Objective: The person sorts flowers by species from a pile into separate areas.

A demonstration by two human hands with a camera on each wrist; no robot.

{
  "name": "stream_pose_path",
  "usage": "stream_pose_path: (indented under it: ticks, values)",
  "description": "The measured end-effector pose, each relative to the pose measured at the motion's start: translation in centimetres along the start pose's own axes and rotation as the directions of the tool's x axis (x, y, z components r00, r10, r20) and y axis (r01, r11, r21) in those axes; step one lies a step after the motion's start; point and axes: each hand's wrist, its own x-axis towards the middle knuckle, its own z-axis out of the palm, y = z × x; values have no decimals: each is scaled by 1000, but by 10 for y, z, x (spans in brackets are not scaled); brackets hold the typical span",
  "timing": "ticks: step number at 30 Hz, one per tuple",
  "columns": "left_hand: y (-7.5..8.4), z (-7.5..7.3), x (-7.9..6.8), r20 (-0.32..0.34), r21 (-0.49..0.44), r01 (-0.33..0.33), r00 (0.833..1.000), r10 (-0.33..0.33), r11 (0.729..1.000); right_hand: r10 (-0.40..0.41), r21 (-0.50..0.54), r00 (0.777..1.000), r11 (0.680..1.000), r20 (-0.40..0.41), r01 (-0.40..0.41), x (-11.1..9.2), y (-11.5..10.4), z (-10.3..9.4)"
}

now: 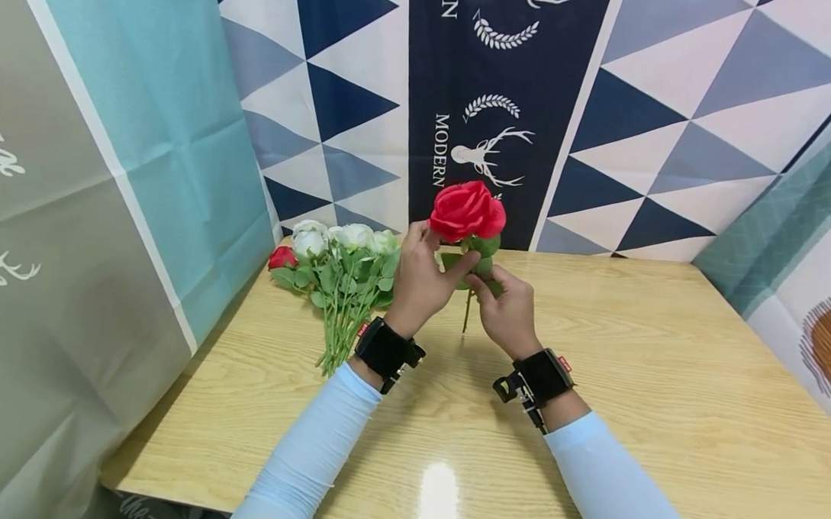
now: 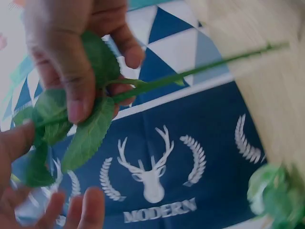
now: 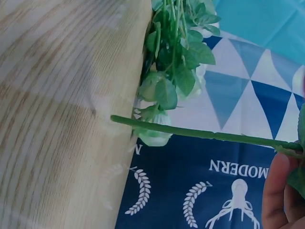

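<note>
A red artificial rose [image 1: 467, 212] stands upright above the table, with green leaves below the bloom and its bare stem [image 3: 209, 135] pointing down. My right hand [image 1: 510, 312] pinches the stem among the leaves between thumb and fingers. In the left wrist view, that right hand [image 2: 66, 52] grips the stem from above. My left hand [image 1: 424, 283] is at the left of the bloom, its thumb reaching toward the leaves. Its fingers [image 2: 93, 210] are spread apart in the left wrist view. The bloom itself lies outside both wrist views.
A bunch of white artificial flowers [image 1: 354, 238] with long green stems lies on the wooden table [image 1: 624, 374] at the left. One red rose [image 1: 283, 257] lies at the bunch's left end. Patterned cloth [image 1: 352, 104] hangs behind the table and along its sides.
</note>
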Motion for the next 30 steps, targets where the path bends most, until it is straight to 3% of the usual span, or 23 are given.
stream_pose_path:
  ticks: [4, 9, 15, 24, 30]
  values:
    - [-8, -1, -1, 116, -126, -26, 992, 41, 992, 24, 19, 1000, 1000, -2, -24, -2, 4, -2]
    - [-7, -5, -2, 165, -65, -75, 983, 85, 995, 17, 4, 999, 1000, -37, -16, -5, 10, -2]
    - [-3, -11, -1, 237, -61, -60, 969, 73, 996, -11, -30, 997, 1000, -81, 9, -4, 14, -3]
    - [-3, -12, 1, 236, -26, -69, 969, 73, 997, -31, -26, 998, 999, -61, 29, -2, 14, -5]
    - [-2, -11, 3, 197, -86, -42, 979, 58, 995, -77, -42, 997, 996, 6, 77, 4, 9, -10]
